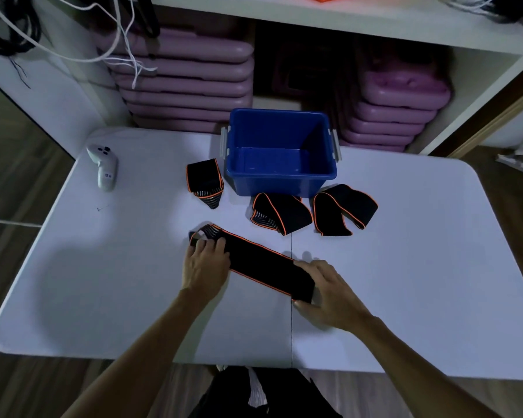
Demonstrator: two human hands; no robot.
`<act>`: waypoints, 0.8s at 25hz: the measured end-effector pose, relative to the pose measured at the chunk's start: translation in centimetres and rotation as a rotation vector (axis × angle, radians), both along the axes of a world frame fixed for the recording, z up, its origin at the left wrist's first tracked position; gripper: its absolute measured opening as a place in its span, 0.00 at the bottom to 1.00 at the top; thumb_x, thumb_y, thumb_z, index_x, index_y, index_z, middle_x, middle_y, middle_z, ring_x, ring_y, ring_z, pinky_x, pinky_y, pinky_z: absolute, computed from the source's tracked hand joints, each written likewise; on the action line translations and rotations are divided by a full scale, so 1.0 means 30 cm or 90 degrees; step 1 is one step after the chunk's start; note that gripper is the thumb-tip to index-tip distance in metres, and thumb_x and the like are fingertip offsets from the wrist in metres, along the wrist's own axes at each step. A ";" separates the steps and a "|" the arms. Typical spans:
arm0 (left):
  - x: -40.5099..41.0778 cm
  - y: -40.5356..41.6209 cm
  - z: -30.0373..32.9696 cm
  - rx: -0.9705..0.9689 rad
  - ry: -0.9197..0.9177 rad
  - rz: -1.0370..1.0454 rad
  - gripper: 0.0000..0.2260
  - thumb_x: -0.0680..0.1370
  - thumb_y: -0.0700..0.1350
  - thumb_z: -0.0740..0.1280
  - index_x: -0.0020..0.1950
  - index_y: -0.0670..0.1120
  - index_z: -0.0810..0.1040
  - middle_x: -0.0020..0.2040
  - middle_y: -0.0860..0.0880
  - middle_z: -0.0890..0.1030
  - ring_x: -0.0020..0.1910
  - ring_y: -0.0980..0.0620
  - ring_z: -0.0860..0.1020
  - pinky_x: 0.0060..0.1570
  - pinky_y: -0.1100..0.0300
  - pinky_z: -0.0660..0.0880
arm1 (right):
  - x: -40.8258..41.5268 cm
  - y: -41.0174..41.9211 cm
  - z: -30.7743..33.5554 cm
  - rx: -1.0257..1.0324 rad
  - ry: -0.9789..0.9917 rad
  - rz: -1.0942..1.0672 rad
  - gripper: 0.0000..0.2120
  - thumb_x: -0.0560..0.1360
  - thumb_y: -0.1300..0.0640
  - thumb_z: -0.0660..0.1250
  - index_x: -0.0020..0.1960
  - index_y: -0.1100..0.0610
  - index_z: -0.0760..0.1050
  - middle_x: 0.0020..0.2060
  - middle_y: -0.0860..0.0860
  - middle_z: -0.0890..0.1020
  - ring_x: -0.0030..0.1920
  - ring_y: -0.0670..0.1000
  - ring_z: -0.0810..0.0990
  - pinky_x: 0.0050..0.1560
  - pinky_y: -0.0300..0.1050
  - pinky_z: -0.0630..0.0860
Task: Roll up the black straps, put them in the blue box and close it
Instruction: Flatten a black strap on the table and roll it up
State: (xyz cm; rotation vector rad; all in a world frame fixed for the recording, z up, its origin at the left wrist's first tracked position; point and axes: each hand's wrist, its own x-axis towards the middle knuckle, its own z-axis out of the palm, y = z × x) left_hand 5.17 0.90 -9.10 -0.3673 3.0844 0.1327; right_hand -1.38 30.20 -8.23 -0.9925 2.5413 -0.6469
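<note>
A black strap with orange edging [260,263] lies flat and slanted across the middle of the white table [133,282]. My left hand [204,267] grips its far-left end, where the striped underside curls up. My right hand [329,292] pinches its near-right end between thumb and fingers. Three more black straps lie loosely folded: one [204,181] left of the blue box, two [280,212] [343,209] just in front of it. The blue box [280,152] stands open and empty at the table's far edge, grey latches on both sides. No lid is in view.
A white handheld controller [103,165] lies at the table's far left. Behind the table, stacked purple cases [187,86] fill a white shelf unit. White cords [124,40] hang at the upper left. A seam runs down the table's middle.
</note>
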 end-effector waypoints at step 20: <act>-0.052 -0.200 0.079 0.069 0.164 0.170 0.10 0.75 0.43 0.65 0.55 0.45 0.78 0.52 0.42 0.77 0.48 0.40 0.75 0.45 0.48 0.70 | -0.044 -0.103 0.030 -0.126 0.131 -0.135 0.12 0.75 0.49 0.62 0.50 0.57 0.77 0.59 0.53 0.77 0.61 0.53 0.72 0.55 0.47 0.69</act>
